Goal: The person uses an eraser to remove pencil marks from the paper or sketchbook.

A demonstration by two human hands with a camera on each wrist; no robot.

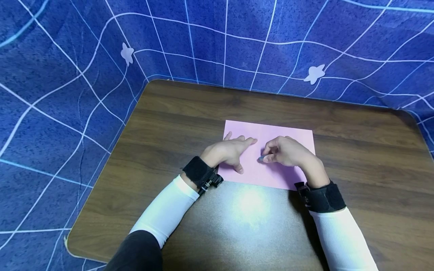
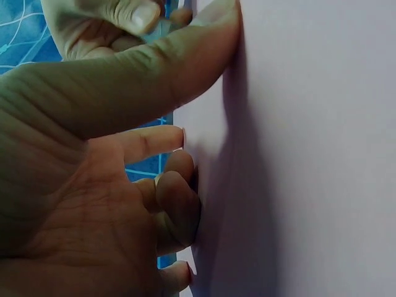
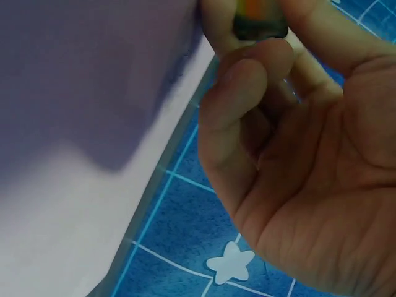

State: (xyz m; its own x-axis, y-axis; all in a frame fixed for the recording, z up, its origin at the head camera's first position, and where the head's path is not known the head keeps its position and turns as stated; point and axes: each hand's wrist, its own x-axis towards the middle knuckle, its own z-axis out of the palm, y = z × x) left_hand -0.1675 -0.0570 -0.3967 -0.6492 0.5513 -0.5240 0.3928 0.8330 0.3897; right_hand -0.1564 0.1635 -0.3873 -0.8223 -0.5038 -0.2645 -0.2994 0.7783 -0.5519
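Note:
A pink sheet of paper lies flat on a brown wooden table. My left hand rests on the sheet's left part with straight, spread fingers pressing the paper. Just to its right, my right hand sits on the sheet with curled fingers pinching a small object. In the right wrist view the small object shows orange and dark between thumb and fingers, next to the paper. What the object is cannot be told.
A blue cloth with white grid lines and pale star shapes surrounds the table on all far sides. A bright glare spot lies on the table near the front. Both forearms wear white sleeves and black wrist straps.

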